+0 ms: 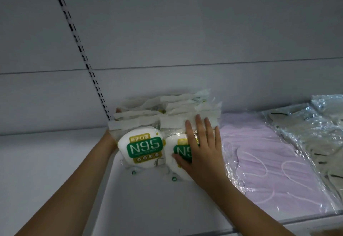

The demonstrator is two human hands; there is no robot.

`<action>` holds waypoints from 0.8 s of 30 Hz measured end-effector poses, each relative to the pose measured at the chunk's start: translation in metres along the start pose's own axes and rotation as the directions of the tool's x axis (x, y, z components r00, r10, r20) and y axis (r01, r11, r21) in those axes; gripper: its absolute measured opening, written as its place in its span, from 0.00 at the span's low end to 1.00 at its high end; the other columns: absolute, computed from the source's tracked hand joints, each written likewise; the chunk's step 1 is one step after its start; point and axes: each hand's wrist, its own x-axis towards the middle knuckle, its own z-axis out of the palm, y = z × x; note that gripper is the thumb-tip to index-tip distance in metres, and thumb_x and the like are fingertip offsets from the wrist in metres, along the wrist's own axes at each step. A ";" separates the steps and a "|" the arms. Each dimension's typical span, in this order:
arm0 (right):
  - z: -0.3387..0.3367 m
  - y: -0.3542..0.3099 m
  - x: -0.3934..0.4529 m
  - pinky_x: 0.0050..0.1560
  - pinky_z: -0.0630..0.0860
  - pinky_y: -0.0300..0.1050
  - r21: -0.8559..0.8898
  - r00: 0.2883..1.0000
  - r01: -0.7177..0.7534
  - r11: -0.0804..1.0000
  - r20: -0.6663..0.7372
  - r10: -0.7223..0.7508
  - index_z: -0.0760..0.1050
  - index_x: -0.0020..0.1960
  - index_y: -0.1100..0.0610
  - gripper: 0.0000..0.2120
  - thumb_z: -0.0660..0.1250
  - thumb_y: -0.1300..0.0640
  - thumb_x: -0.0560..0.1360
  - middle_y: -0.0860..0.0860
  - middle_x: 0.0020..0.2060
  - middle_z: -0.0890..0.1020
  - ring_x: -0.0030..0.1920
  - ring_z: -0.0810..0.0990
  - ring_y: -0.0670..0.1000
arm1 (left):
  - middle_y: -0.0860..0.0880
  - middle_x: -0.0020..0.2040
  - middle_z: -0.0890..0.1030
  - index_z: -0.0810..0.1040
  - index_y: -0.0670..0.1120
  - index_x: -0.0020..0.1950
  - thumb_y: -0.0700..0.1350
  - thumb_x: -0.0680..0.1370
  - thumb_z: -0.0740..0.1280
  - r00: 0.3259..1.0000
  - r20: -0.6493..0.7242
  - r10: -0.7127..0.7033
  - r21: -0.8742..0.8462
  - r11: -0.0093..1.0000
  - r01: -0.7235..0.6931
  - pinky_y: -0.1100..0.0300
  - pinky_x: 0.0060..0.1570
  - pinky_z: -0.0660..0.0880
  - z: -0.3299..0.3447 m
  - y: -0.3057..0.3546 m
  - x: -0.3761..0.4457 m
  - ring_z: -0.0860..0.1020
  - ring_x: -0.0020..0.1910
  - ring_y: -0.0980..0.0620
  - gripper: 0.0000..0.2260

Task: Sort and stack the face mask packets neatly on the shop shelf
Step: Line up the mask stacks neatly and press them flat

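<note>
Right hand point(201, 148) flat, fingers spread — pressing the right N95 packet row point(185, 117). Left hand point(112, 137) mostly hidden behind the left N95 packet row point(143, 146) — grip cannot be told.

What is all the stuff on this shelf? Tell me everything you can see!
N95 mask packets: two rows standing side by side, exact count unclear, white with green and yellow labels, at the back left of the shelf.
Pink mask packet: one visible, pale pink in clear plastic, lying flat right of the N95 packets.
Clear packets: at least two, shiny plastic with pale contents, far right.
Shelf: one, white, under everything.
Slotted rail: one, white with dark slots, on the back wall.
Left hand: mostly hidden, against the left row's outer side.
Right hand: fingers straight, pressing flat on the right row's front packet.
</note>
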 end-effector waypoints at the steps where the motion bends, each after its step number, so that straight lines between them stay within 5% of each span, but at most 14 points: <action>1: -0.002 -0.001 0.000 0.74 0.55 0.68 -0.012 1.000 0.009 1.000 0.004 -0.009 0.59 0.79 0.56 0.41 0.57 0.31 0.76 0.59 0.79 0.55 0.79 0.52 0.62 | 0.41 0.44 0.82 0.77 0.44 0.49 0.56 0.85 0.56 0.999 -0.029 0.035 -0.041 0.999 -0.036 0.58 0.43 0.81 -0.004 0.004 -0.007 0.80 0.40 0.48 0.19; 4: -0.014 0.002 -0.003 0.75 0.49 0.67 -0.001 1.000 0.023 1.000 -0.020 -0.023 0.57 0.79 0.56 0.40 0.54 0.31 0.77 0.59 0.80 0.52 0.80 0.48 0.60 | 0.42 0.64 0.80 0.76 0.45 0.66 0.62 0.84 0.52 0.957 -0.219 0.192 -0.120 0.968 -0.221 0.50 0.66 0.73 -0.023 -0.002 -0.044 0.79 0.60 0.46 0.25; 7: -0.019 0.007 -0.006 0.77 0.47 0.64 0.053 0.999 -0.050 0.997 -0.012 0.051 0.52 0.81 0.56 0.39 0.53 0.33 0.78 0.59 0.80 0.48 0.80 0.44 0.60 | 0.49 0.65 0.78 0.71 0.49 0.73 0.58 0.84 0.53 0.905 -0.323 0.278 -0.095 0.942 -0.323 0.52 0.63 0.73 -0.013 -0.029 -0.087 0.78 0.60 0.49 0.22; 10: -0.012 0.009 -0.006 0.77 0.53 0.62 0.125 0.991 -0.117 0.985 0.081 0.107 0.47 0.81 0.55 0.40 0.50 0.32 0.79 0.57 0.80 0.44 0.80 0.42 0.60 | 0.44 0.56 0.81 0.75 0.46 0.63 0.58 0.83 0.52 0.916 -0.247 0.316 0.149 0.946 -0.287 0.53 0.51 0.77 0.022 -0.037 -0.100 0.80 0.54 0.46 0.20; 13: -0.015 0.013 -0.010 0.77 0.51 0.61 0.142 0.987 -0.111 0.984 0.136 0.091 0.44 0.81 0.53 0.40 0.48 0.31 0.79 0.56 0.80 0.41 0.80 0.39 0.58 | 0.45 0.66 0.75 0.69 0.46 0.69 0.54 0.86 0.52 0.892 -0.252 0.375 0.315 0.903 -0.291 0.61 0.58 0.69 0.039 -0.032 -0.094 0.73 0.66 0.45 0.17; 15: -0.031 0.026 -0.017 0.78 0.45 0.60 0.107 0.991 -0.086 0.990 0.111 0.074 0.43 0.81 0.51 0.39 0.47 0.31 0.79 0.56 0.80 0.41 0.79 0.38 0.57 | 0.42 0.75 0.66 0.61 0.43 0.78 0.50 0.86 0.54 0.748 -0.348 0.565 0.448 0.801 -0.396 0.65 0.66 0.61 0.044 -0.026 -0.101 0.66 0.74 0.46 0.22; 16: -0.042 0.037 -0.022 0.78 0.43 0.60 0.078 0.993 -0.095 0.992 0.083 0.089 0.43 0.81 0.51 0.39 0.46 0.31 0.79 0.56 0.80 0.42 0.80 0.39 0.57 | 0.40 0.74 0.66 0.62 0.41 0.77 0.46 0.85 0.56 0.611 -0.352 0.709 0.531 0.689 -0.494 0.64 0.68 0.61 0.050 -0.023 -0.108 0.66 0.73 0.44 0.21; 18: -0.060 0.070 -0.039 0.78 0.45 0.60 0.015 0.979 -0.201 0.980 0.026 0.200 0.49 0.81 0.51 0.37 0.46 0.32 0.79 0.56 0.80 0.49 0.80 0.44 0.58 | 0.39 0.67 0.71 0.69 0.38 0.71 0.38 0.82 0.58 0.343 -0.146 0.928 0.639 0.353 -0.684 0.56 0.68 0.66 0.074 -0.020 -0.127 0.70 0.68 0.44 0.17; 19: -0.067 0.090 -0.050 0.78 0.47 0.61 -0.001 0.957 -0.289 0.957 0.025 0.289 0.52 0.81 0.52 0.36 0.46 0.32 0.80 0.57 0.80 0.51 0.80 0.48 0.59 | 0.39 0.64 0.72 0.72 0.38 0.67 0.35 0.80 0.59 0.287 -0.007 0.958 0.616 0.230 -0.753 0.55 0.66 0.68 0.093 -0.020 -0.137 0.71 0.65 0.45 0.15; 22: -0.069 0.134 -0.089 0.77 0.50 0.64 -0.081 0.876 -0.431 0.898 0.202 0.439 0.52 0.81 0.51 0.38 0.40 0.31 0.79 0.58 0.80 0.53 0.79 0.50 0.61 | 0.47 0.57 0.77 0.77 0.41 0.60 0.35 0.78 0.60 0.229 0.411 0.882 0.426 0.036 -0.904 0.61 0.61 0.70 0.166 -0.019 -0.167 0.74 0.58 0.53 0.13; 24: -0.058 0.145 -0.110 0.76 0.51 0.65 -0.125 0.875 -0.332 0.935 0.331 0.355 0.54 0.80 0.51 0.38 0.39 0.30 0.79 0.58 0.79 0.55 0.79 0.51 0.62 | 0.50 0.58 0.77 0.78 0.43 0.62 0.37 0.79 0.59 0.286 0.647 0.707 0.349 0.058 -0.935 0.63 0.60 0.70 0.213 -0.029 -0.166 0.75 0.58 0.54 0.14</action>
